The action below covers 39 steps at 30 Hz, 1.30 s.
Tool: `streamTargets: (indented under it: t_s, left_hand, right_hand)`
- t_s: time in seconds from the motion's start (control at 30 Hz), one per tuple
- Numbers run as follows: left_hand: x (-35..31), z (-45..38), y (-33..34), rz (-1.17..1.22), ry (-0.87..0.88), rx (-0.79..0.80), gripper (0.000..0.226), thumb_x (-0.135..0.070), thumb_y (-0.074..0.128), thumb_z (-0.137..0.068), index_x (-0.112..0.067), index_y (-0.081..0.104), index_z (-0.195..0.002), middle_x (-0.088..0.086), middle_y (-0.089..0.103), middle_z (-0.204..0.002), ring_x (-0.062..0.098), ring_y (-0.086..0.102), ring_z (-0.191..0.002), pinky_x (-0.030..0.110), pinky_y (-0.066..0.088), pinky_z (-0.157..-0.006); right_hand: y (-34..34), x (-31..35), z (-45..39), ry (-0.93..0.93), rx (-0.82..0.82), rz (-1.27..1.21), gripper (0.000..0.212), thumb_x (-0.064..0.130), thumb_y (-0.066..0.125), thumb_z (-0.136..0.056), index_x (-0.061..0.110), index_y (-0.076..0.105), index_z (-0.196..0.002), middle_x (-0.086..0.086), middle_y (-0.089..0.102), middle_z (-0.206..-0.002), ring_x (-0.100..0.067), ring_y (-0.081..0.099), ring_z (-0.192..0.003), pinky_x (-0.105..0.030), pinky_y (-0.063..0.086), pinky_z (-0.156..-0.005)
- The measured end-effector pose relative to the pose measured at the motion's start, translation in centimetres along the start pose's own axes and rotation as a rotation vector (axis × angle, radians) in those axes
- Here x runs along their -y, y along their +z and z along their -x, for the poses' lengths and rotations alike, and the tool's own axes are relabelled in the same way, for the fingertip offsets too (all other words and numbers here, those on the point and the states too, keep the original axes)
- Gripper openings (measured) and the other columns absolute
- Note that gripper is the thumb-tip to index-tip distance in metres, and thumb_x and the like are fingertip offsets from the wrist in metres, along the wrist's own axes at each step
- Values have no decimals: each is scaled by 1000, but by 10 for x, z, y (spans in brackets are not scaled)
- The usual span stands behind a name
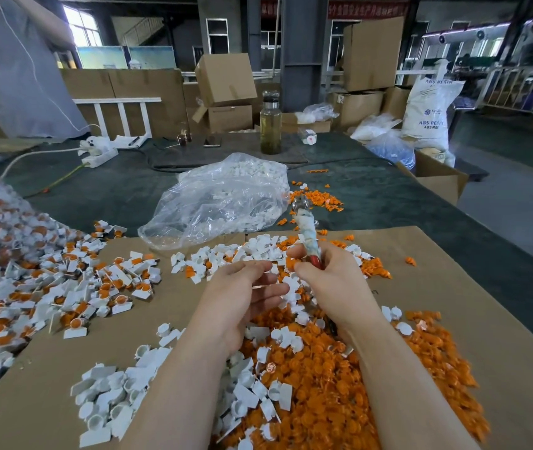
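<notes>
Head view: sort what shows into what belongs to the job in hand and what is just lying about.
Job in hand: right hand, gripping the wrapped tool; left hand; white parts; orange parts; clear bag of white pieces; cardboard sheet under them.
Lying about: glass bottle, phone, power strip, ABS resin sack, cardboard boxes.

Small round orange plastic caps [340, 384]: bright orange, plain.
Small white plastic housings [109, 397]: white (some carry orange inserts).
Flat brown cardboard sheet [502, 319]: plain brown.
Worktop [112, 190]: dark green.
Tape-wrapped metal tool [307, 233]: whitish wrap, red handle.
</notes>
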State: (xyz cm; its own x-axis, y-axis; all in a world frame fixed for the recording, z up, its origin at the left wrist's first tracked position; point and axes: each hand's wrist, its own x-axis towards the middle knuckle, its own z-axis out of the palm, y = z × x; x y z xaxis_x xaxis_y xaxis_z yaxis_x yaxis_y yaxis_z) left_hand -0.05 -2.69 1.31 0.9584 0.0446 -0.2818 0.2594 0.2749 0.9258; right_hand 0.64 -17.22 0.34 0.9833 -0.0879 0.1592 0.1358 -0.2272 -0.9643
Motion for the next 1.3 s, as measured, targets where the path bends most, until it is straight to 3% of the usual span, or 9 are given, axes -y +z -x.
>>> streamTargets:
  t_s: [0.1, 0.17, 0.23, 0.37, 0.77, 0.87, 1.0, 1.17, 1.3]
  left_hand:
    - [0, -2, -4, -255, 49, -54, 9, -17, 61, -97, -20, 68, -102, 1, 75, -91, 14, 75, -80, 37, 60, -79]
    - [-2, 0, -6, -449, 140, -49, 10, -21, 64, -95, -28, 68, -99, -8, 74, -93, 3, 72, -77, 24, 56, -71]
    - [-3, 3, -5, -474, 194, 24, 10, -19, 68, -92, -27, 70, -97, -9, 75, -89, 0, 71, -72, 14, 53, -59]
    - [-2, 7, 2, -374, 248, 45, 6, -14, 74, -88, -16, 73, -94, -1, 76, -81, 2, 71, -65, 9, 49, -54]
    - [-2, 4, 0, -522, 383, -34, 13, -23, 71, -90, -31, 75, -81, -12, 74, -76, 1, 68, -66, 11, 47, -55]
    - [0, 2, -1, -803, 357, -44, 5, -30, 71, -89, -32, 68, -86, -10, 67, -80, 5, 62, -72, 19, 43, -58]
    - [8, 1, -4, -1242, 264, 1, 21, -39, 73, -84, -24, 62, -95, -8, 61, -90, 9, 59, -83, 25, 47, -65]
    - [14, -1, -2, -1341, 305, -13, 21, -34, 76, -83, -22, 61, -89, -8, 57, -86, 10, 52, -79, 19, 38, -57]
    - [13, 0, -2, -1362, 320, -57, 19, -38, 72, -86, -24, 59, -85, -8, 60, -82, 10, 54, -76, 23, 39, -57]
  right_hand:
    - [-1, 1, 0, 13, -19, 15, 20, 10, 58, -91, 28, 68, -88, 6, 63, -69, -14, 48, -58, -12, 42, -43]
    - [-1, 1, 0, 17, -37, -9, 20, 9, 59, -91, 26, 69, -90, -10, 68, -83, -31, 50, -68, -25, 51, -54]
    - [-1, 2, 1, -4, -39, -27, 18, 10, 61, -91, 25, 69, -90, -4, 68, -86, -25, 58, -75, -27, 50, -61]
    - [0, 4, 3, -77, 26, 15, 18, 10, 64, -89, 28, 66, -86, 26, 62, -64, 9, 57, -64, -3, 40, -55]
    - [1, 1, 2, -105, 51, 11, 12, 17, 67, -89, 25, 68, -97, 15, 62, -65, 2, 55, -60, -9, 42, -56]
    - [0, -1, 1, -85, 38, 51, 15, 16, 65, -90, 30, 69, -94, 6, 57, -62, -7, 47, -57, -16, 39, -51]
    - [-1, -2, 0, -69, 3, 0, 13, 14, 69, -86, 27, 67, -88, 13, 63, -69, 0, 52, -57, -8, 41, -50]
    - [0, -4, -1, -90, -28, 4, 16, 17, 75, -82, 25, 62, -79, 24, 58, -58, 7, 52, -56, -5, 40, -52]
    - [0, -1, 0, -78, -89, -30, 15, 19, 80, -80, 22, 65, -79, 10, 62, -66, 4, 54, -58, -7, 43, -52]
